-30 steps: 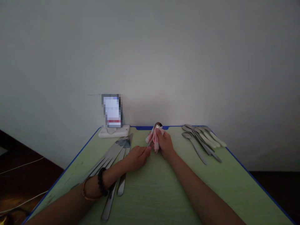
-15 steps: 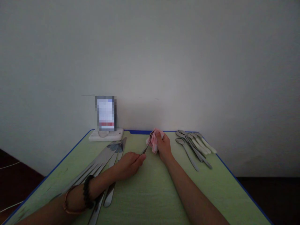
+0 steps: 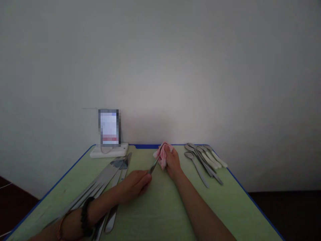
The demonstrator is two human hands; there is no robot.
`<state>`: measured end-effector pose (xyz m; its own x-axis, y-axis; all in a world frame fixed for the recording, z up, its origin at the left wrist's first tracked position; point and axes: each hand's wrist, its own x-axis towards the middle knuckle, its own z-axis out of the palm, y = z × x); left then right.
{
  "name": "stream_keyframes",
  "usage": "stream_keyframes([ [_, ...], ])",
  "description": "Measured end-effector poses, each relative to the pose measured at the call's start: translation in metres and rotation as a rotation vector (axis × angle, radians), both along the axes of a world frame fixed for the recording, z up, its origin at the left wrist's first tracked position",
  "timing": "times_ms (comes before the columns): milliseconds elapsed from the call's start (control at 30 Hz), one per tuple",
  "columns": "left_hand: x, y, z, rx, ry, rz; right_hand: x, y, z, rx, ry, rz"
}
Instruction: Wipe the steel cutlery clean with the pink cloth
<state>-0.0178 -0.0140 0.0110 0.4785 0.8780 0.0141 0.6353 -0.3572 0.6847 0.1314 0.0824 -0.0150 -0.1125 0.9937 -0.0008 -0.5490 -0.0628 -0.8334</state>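
Note:
My left hand (image 3: 137,184) is closed on the handle of a metal utensil (image 3: 153,166), held above the middle of the table. The utensil slants up and to the right, and its far end goes into a pink and white cloth (image 3: 163,157), so its kind is hidden. My right hand (image 3: 173,161) grips this bunched cloth around that end, thumb on top. Large steel table knives (image 3: 110,182) lie fanned under and beside my left forearm. To the right of my right hand lies a single spoon (image 3: 197,165), apart from a group of spoons (image 3: 204,160).
The green table (image 3: 155,217) has a blue edge and stands against a pale wall. A phone-like device with a blurred screen (image 3: 109,129) leans upright on a white power strip (image 3: 107,151) at the back left. Several white-handled utensils (image 3: 215,159) lie near the right edge.
The whole view has shifted, so everything sits slightly lower and further left. The cloth is folded differently around the utensil, and the handle shows more of its flat face. Both hands keep their grip.

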Motion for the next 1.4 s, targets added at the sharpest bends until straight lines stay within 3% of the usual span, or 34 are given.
stream_keyframes([
  [133,0.0012,-0.0008,0.0006,0.056,0.115,-0.009,0.0003,0.0,0.0008,-0.02,0.005,0.004],
  [333,-0.0014,0.0004,-0.0049,-0.062,-0.027,0.008,-0.0015,-0.004,0.0056,-0.044,-0.044,0.186],
  [567,0.0011,0.0015,-0.0003,-0.026,-0.036,0.041,-0.0009,-0.0061,0.0076,-0.044,-0.068,0.274],
  [733,0.0001,0.0024,-0.0016,-0.111,-0.084,0.103,-0.0022,-0.0029,0.0052,-0.061,-0.014,0.16],
  [833,-0.0009,0.0019,-0.0011,-0.117,-0.058,0.066,-0.0036,-0.0005,0.0036,-0.088,0.033,0.009],
  [933,-0.0014,0.0014,0.0002,-0.066,-0.017,0.032,-0.0045,0.001,0.0024,-0.087,0.057,-0.057],
  [1200,-0.0019,0.0022,-0.0045,-0.15,-0.163,0.078,-0.0018,0.0027,0.0014,-0.072,0.126,0.035],
  [1400,-0.0025,0.0023,-0.0041,-0.145,-0.112,0.054,-0.0021,0.001,0.0019,-0.092,0.115,0.062],
])
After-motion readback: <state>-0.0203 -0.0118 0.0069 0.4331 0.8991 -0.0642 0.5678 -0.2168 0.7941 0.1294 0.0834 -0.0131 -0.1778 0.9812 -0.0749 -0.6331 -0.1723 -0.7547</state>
